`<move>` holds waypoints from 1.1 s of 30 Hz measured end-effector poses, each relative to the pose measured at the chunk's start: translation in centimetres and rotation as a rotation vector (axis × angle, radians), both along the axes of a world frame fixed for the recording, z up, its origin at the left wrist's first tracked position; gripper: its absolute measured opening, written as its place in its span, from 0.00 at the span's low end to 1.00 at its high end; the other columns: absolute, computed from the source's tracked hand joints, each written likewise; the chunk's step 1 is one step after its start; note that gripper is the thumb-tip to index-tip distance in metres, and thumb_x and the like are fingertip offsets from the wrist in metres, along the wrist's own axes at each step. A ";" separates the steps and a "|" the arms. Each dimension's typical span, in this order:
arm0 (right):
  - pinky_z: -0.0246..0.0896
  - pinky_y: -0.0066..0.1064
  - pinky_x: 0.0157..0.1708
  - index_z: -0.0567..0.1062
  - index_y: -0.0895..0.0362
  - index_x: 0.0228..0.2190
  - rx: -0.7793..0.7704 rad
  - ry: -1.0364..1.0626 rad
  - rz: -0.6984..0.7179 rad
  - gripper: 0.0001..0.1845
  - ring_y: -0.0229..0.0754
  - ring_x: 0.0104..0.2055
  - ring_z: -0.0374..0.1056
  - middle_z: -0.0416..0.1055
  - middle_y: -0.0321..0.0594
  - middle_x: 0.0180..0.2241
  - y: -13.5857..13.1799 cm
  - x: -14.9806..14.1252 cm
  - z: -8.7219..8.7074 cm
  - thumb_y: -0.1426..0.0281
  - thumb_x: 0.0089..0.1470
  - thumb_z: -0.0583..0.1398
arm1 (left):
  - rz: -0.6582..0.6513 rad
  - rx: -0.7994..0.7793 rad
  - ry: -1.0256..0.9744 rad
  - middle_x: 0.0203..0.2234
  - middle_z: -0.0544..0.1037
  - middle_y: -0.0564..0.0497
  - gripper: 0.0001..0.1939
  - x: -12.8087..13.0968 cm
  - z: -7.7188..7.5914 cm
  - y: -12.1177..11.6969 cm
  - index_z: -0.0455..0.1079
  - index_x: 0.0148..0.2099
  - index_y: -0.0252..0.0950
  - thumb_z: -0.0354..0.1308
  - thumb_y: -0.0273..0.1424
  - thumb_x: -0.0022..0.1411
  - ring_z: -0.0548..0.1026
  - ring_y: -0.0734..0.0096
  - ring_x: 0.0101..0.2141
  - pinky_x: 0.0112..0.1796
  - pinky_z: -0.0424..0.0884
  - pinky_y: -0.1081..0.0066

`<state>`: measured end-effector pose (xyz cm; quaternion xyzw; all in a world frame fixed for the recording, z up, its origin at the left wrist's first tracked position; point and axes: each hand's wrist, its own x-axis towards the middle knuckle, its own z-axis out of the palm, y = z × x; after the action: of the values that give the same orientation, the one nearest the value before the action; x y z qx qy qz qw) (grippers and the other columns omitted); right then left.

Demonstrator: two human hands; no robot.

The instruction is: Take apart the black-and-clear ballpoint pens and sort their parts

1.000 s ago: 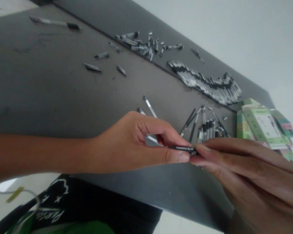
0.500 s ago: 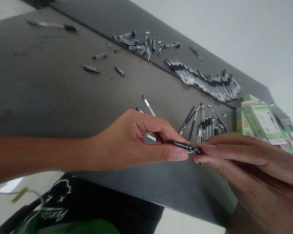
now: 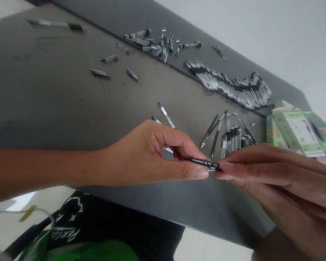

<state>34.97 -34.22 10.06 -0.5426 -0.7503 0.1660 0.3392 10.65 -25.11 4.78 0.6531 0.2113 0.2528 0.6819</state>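
Note:
My left hand (image 3: 149, 154) pinches a thin black pen part with white lettering (image 3: 201, 162) between thumb and forefinger, just above the near edge of the dark table (image 3: 57, 105). My right hand (image 3: 274, 181) meets it from the right, fingertips closed on the same part's right end. A clear pen piece (image 3: 167, 149) pokes out from under the left fingers. Just behind the hands lies a small cluster of pen barrels and refills (image 3: 228, 134).
A long row of finished pens (image 3: 230, 85) lies at the back right. Loose caps and small parts (image 3: 157, 41) are scattered at the back. Green pen boxes (image 3: 296, 132) are stacked at the right edge. One pen (image 3: 55, 24) lies far left.
The hands stay joined on the black part; the right fingertips slid slightly along it, first baring more of the lettered barrel, then closing back. The view shifted a little.

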 end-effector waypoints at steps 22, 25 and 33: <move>0.79 0.21 0.32 0.90 0.50 0.38 0.067 -0.019 0.179 0.14 0.40 0.36 0.84 0.87 0.38 0.40 1.4 0.0 1.2 0.80 0.57 0.69 | -0.012 -0.285 -0.016 0.30 0.87 0.52 0.05 0.6 -0.9 0.8 0.84 0.37 0.38 0.74 0.32 0.64 0.85 0.72 0.30 0.36 0.82 0.74; 0.79 0.25 0.33 0.90 0.50 0.40 0.110 -0.043 0.155 0.13 0.42 0.39 0.83 0.86 0.39 0.42 0.9 0.2 0.6 0.77 0.60 0.68 | -0.022 -0.306 -0.028 0.32 0.88 0.52 0.05 0.4 -0.8 0.8 0.84 0.38 0.39 0.74 0.34 0.65 0.84 0.72 0.31 0.36 0.81 0.74; 0.80 0.30 0.33 0.89 0.48 0.41 0.146 -0.086 0.145 0.09 0.44 0.42 0.82 0.85 0.40 0.44 0.1 0.4 -0.7 0.67 0.67 0.66 | -0.027 -0.333 -0.046 0.31 0.88 0.52 0.04 0.5 -0.4 0.6 0.84 0.36 0.38 0.74 0.29 0.64 0.84 0.73 0.30 0.34 0.81 0.75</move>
<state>35.39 -34.14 9.39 -0.4674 -0.8116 0.1115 0.3322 11.17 -24.50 4.37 0.5279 0.2259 0.2199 0.7886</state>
